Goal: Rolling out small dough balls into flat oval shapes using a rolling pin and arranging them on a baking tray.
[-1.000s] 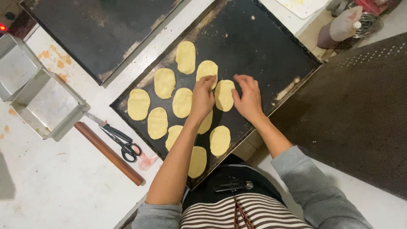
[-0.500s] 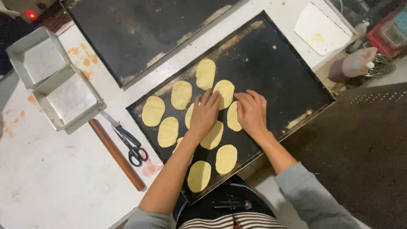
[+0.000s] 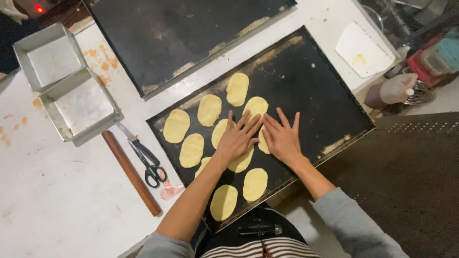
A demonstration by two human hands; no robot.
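Observation:
A large dark baking tray point(image 3: 325, 91) lies on the white table and carries several flat oval pieces of yellow dough point(image 3: 237, 89). My left hand point(image 3: 237, 138) lies flat, fingers spread, on a dough piece in the middle of the tray. Beside it my right hand point(image 3: 282, 137) presses flat on another piece, which it mostly hides. Two more ovals point(image 3: 255, 184) sit near the tray's front edge, close to my forearms.
A second dark tray point(image 3: 181, 38) lies behind. Left of the trays are a wooden rolling pin point(image 3: 131, 172), black-handled scissors point(image 3: 146, 160) and two square metal tins point(image 3: 79, 105). A white scraper point(image 3: 363, 50) and a bottle point(image 3: 389, 88) sit at the right.
My head has shifted, so the tray sits more central in view. Both hands now lie flatter with fingers spread on the dough pieces.

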